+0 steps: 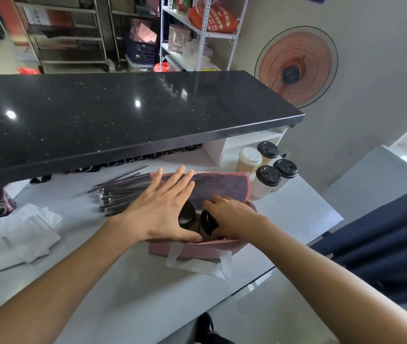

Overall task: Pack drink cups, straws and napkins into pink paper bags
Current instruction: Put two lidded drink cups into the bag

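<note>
Drink shop service area: black counter (123, 115) at 12 o'clock, lidded takeaway cups (267, 167) at 2 o'clock, stock shelving (197, 33) behind.

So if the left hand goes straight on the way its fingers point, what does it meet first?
Probably the far wall of the pink paper bag: the left hand lies flat over the bag's mouth, fingers pointing up-right at it. How high the hand is above it is unclear.
</note>
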`<state>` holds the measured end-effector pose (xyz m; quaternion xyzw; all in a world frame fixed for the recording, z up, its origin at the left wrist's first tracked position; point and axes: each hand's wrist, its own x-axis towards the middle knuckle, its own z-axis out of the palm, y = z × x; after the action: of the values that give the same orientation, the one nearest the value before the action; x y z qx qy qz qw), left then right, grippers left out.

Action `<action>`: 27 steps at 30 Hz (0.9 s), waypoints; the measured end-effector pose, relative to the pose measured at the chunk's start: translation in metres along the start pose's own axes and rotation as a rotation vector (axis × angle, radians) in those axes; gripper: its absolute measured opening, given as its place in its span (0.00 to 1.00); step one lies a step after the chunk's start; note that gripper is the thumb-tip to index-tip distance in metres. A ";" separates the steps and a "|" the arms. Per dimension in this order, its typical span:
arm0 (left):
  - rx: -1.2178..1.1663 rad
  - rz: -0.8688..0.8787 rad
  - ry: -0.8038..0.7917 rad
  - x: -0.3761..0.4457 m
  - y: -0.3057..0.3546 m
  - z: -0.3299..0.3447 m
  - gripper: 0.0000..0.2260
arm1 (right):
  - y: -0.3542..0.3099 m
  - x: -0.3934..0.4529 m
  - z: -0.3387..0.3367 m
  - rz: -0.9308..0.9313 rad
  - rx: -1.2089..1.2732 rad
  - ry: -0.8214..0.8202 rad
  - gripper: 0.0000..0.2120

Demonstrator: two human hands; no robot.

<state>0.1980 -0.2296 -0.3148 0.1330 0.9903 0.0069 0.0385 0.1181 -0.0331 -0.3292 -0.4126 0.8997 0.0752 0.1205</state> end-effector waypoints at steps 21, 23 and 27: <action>-0.190 0.030 0.198 -0.009 -0.004 0.002 0.38 | 0.007 0.005 -0.004 -0.072 0.067 0.135 0.16; -0.211 0.046 0.278 -0.010 -0.002 -0.001 0.32 | 0.014 -0.003 -0.023 -0.166 0.014 0.206 0.13; -0.211 0.124 0.411 -0.008 0.024 -0.009 0.22 | 0.035 -0.017 -0.049 -0.187 0.052 0.406 0.07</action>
<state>0.2114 -0.2090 -0.3046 0.1845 0.9612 0.1396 -0.1505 0.0946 -0.0100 -0.2759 -0.4978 0.8649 -0.0440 -0.0459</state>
